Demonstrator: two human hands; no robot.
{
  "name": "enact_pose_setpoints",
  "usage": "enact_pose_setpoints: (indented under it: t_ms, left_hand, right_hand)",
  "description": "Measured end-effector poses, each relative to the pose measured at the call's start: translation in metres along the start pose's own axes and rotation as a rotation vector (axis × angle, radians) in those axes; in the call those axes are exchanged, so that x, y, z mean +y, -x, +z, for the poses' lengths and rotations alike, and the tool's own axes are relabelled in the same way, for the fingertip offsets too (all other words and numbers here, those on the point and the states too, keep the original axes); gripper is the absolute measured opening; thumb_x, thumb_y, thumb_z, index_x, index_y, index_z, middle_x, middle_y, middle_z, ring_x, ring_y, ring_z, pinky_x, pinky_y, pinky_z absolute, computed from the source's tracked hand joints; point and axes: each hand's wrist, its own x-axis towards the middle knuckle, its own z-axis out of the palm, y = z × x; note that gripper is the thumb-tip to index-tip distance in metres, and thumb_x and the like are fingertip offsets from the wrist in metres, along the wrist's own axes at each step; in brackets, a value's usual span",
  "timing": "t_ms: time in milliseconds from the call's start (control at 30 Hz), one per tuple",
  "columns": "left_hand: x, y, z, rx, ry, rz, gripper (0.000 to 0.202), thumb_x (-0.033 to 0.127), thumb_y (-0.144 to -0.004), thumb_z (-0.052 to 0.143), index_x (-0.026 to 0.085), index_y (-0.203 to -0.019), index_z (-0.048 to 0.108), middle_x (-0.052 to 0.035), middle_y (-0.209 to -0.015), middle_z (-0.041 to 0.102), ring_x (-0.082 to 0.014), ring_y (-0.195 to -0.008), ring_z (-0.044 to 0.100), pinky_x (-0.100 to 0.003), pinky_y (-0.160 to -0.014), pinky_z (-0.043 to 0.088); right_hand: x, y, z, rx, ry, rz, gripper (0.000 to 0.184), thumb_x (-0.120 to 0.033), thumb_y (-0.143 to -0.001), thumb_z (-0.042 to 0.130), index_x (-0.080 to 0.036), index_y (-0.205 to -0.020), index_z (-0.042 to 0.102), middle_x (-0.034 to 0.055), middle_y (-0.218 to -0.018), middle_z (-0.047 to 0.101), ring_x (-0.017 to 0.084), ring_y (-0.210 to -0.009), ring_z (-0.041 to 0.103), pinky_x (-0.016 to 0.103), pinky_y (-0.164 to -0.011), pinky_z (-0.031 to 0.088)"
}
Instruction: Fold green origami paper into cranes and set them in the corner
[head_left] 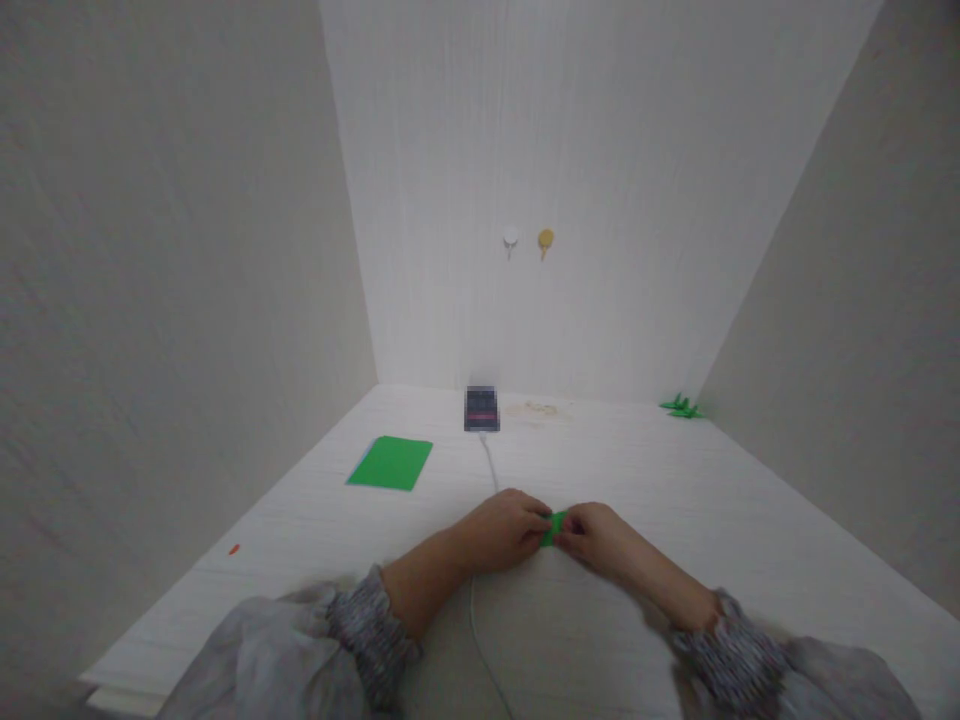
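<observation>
Between my two hands is a small folded piece of green paper (554, 528), low over the white table. My left hand (504, 530) is closed on its left side, with the fingers bent over it. On the other side my right hand (598, 535) pinches the paper between thumb and fingers. My fingers cover much of it, so its full shape is hidden. A stack of flat green paper sheets (391, 463) lies to the left, beyond my left forearm.
A phone-like device (481, 409), blurred, leans near the back wall; its white cable (480, 630) passes under my left arm. Folded green paper pieces (682, 407) sit in the far right corner. An orange scrap (234, 549) lies at left. Two hooks, white (511, 238) and yellow (546, 239), hang on the wall.
</observation>
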Motion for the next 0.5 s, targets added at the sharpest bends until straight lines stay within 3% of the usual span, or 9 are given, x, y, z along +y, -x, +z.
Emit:
enact_pose_setpoints:
  t_ms: [167,300,500]
  left_hand:
    - [-0.0061,-0.0013,0.0038,0.026,0.038,0.002,0.020,0.017,-0.076,0.048,0.018,-0.087,0.064,-0.0066,-0.089,0.061,-0.0159,-0.083,0.054,-0.027,-0.076,0.039]
    - [-0.0087,-0.0022,0.0043,0.008,0.092,0.049,0.019,0.021,-0.079,0.046,0.017,-0.086,0.063,-0.0059,-0.089,0.063,-0.0149,-0.084,0.054,-0.026,-0.078,0.038]
    - [-0.0051,-0.0033,-0.0005,-0.042,0.120,0.031,0.019,0.020,-0.080,0.045,0.017,-0.081,0.064,-0.0038,-0.082,0.065,-0.0133,-0.081,0.057,-0.026,-0.079,0.037]
  right_hand:
    - [-0.0018,0.0060,-0.0011,-0.041,-0.061,-0.208,0.011,-0.019,-0.069,0.052,-0.017,-0.062,0.061,-0.0008,-0.055,0.056,0.011,-0.051,0.048,0.019,-0.046,0.030]
    - [0.0030,0.0034,-0.0036,0.077,-0.024,-0.337,0.005,-0.019,-0.067,0.058,-0.017,-0.070,0.062,0.0027,-0.073,0.058,0.014,-0.067,0.053,0.022,-0.058,0.038]
    - [0.0074,0.0002,-0.0035,0.054,-0.050,-0.425,0.004,-0.020,-0.070,0.060,-0.016,-0.071,0.061,0.0030,-0.074,0.057,0.016,-0.074,0.053,0.025,-0.066,0.040]
